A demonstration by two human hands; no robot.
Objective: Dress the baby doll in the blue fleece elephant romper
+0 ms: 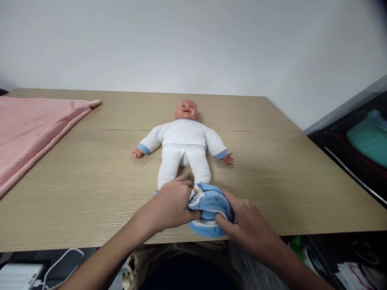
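A baby doll [185, 133] lies on its back on the table, head toward the wall, dressed in a white top and trousers with blue cuffs. By its feet, near the table's front edge, I hold a bunched blue cloth garment [211, 198] with a white patterned patch and pale inner edges; its exact kind cannot be made out. My left hand [178, 201] grips its left side, thumb inside the opening. On the other side, my right hand [238, 215] pinches the gathered cloth, thumb also at the opening. The doll's feet are mostly hidden behind my hands and the cloth.
A pink blanket [39, 133] covers the left of the wooden table [272, 181]. A white wall stands behind. Below the front edge at left are a white box-shaped device [19, 276] and a cable [62, 257]. At right, a dark shelf holds green cloth [370, 137].
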